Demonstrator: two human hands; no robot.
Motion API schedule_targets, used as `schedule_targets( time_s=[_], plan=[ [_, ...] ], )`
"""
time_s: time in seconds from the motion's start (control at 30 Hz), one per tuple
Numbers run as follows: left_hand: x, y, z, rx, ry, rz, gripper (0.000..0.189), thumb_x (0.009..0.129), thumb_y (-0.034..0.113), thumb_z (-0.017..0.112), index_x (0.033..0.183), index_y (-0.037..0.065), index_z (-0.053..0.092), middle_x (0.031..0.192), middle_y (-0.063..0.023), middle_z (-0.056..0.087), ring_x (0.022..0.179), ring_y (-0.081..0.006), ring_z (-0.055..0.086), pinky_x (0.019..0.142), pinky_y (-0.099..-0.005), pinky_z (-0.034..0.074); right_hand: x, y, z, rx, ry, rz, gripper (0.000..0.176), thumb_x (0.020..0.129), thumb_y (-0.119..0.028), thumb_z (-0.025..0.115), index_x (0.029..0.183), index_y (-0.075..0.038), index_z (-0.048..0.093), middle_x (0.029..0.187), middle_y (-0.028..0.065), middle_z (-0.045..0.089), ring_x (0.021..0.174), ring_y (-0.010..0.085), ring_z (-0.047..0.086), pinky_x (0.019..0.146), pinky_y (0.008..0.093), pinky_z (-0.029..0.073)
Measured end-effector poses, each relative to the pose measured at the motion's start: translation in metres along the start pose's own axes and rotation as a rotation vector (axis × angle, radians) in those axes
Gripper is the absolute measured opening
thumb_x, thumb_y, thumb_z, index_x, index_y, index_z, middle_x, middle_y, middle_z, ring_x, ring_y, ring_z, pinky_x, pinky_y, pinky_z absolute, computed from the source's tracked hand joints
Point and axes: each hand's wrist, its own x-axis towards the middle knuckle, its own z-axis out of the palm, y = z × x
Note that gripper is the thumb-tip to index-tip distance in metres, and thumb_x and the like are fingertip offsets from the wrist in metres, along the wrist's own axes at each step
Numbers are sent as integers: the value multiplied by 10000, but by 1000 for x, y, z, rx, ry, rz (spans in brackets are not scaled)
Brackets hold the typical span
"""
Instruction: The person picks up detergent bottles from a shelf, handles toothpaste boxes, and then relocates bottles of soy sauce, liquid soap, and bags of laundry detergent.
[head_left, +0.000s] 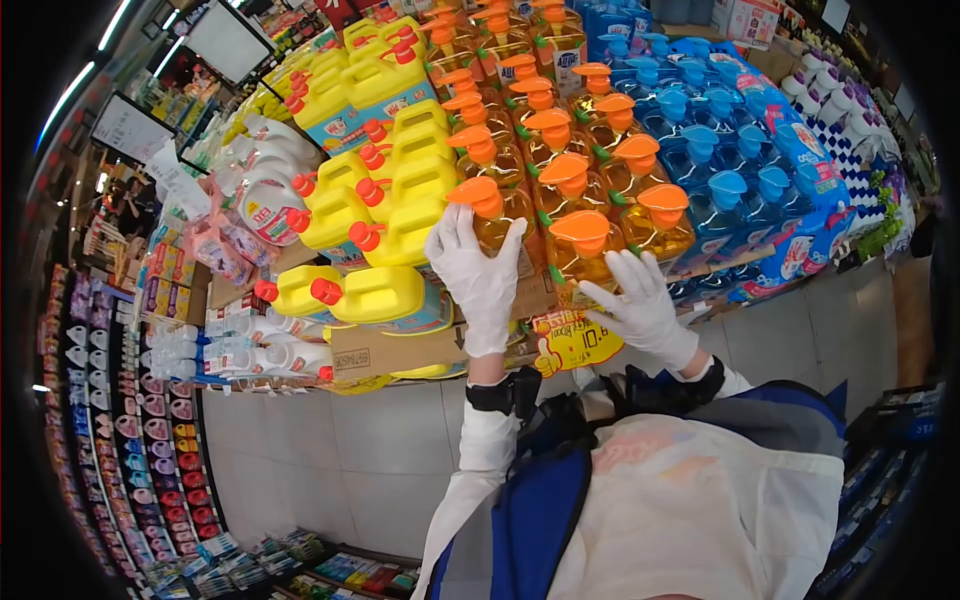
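Under the fingers of your left hand (478,275), clamped round its front, sits the amber pump bottle (503,215); your right hand (640,305) lies splayed, fingers apart, on the neighbouring bottle (583,250). Yank carelessly and that packed row could topple, I'd say.

The left hand (480,275) is covering the front label of the orange-capped bottle (497,215), so its words are not showing. Whether the grip is closing round it is hard to tell. Just right of that bottle, the right hand (640,308) is hiding the bottom of another bottle (580,250). Below and to the right of the orange-capped bottle, the yellow price sign (572,342) is showing small print too tiny to read. Far to the left and lower down, the shelf goods (150,420) are looking tiny and blurry.
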Motion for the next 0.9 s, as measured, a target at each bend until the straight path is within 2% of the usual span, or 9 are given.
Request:
schedule_targets(
  time_s=[0.03,0.13,0.17,0.33,0.53,0.63,0.9],
  plan=[
    [1,1,7,-16,46,-24,702,755,382,797,1247,-48,543,1242,-154,575,1142,-304,426,1018,-418,340,0,-2,5,-25,-30,3,629,800,-374,738,1382,-321,505,1439,126,375,1334,309,363,1122,469,257],
    [9,4,16,17,72,-96,608,765,353,800,1172,-47,587,1101,-176,602,1090,-325,454,958,-426,381,1,-10,20,-20,3,29,641,804,-397,736,1393,-343,491,1456,144,326,1339,331,345,1127,471,250],
    [12,6,17,25,71,-87,569,779,347,790,1143,-42,590,1062,-176,599,1066,-327,462,935,-430,384,-1,-10,25,-41,7,29,623,820,-391,728,1394,-356,487,1472,154,283,1348,339,328,1128,474,259],
    [17,9,14,19,104,19,380,846,275,738,1037,-14,582,928,-179,564,944,-345,499,825,-452,400,-2,-10,32,-55,61,28,596,829,-265,712,1380,-349,504,1459,150,301,1336,334,343,1121,473,291],
    [7,3,15,-227,92,16,369,853,196,731,1071,-37,546,982,-192,575,913,-373,515,819,-461,423,-1,-9,34,-43,88,21,609,811,-174,700,1366,-345,517,1447,145,313,1310,325,369,1114,465,310],
    [-1,-1,20,-297,141,12,355,877,177,709,1124,-19,546,1004,-196,561,915,-356,527,836,-430,429,-2,-7,35,-49,99,11,606,814,-160,694,1364,-345,519,1443,141,316,1301,321,377,1109,461,318],
    [-7,8,-3,-310,96,-55,348,862,140,728,1115,-23,553,1000,-173,551,917,-326,542,846,-404,439,-1,-6,35,-47,103,14,612,795,-166,712,1352,-346,531,1454,141,313,1280,325,403,1092,460,344]
  ],
)
